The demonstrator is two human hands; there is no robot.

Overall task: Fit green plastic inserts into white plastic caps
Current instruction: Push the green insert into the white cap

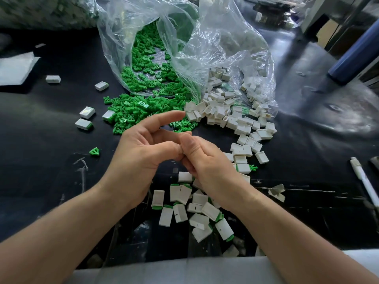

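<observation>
Your right hand [207,160] has its fingers [189,144] curled tight, knuckles toward the camera, and they meet the thumb [168,147] of your left hand [141,152] at the centre of the frame. The left hand's other fingers arch loosely above, with the index finger [164,117] stretched out. Whether a piece sits between the two hands I cannot tell; the fingers hide that spot.

Just below your wrists lies a cluster of white caps with green edges showing [196,208]. Above your left hand, a heap of green inserts [133,111] spills from a clear plastic bag [205,48]. The hollow white caps [225,115] spread out to the right of that heap. One lone green insert [94,151] rests left of your left hand on the black table [51,171]. A white pen [363,181] lies at the right edge.
</observation>
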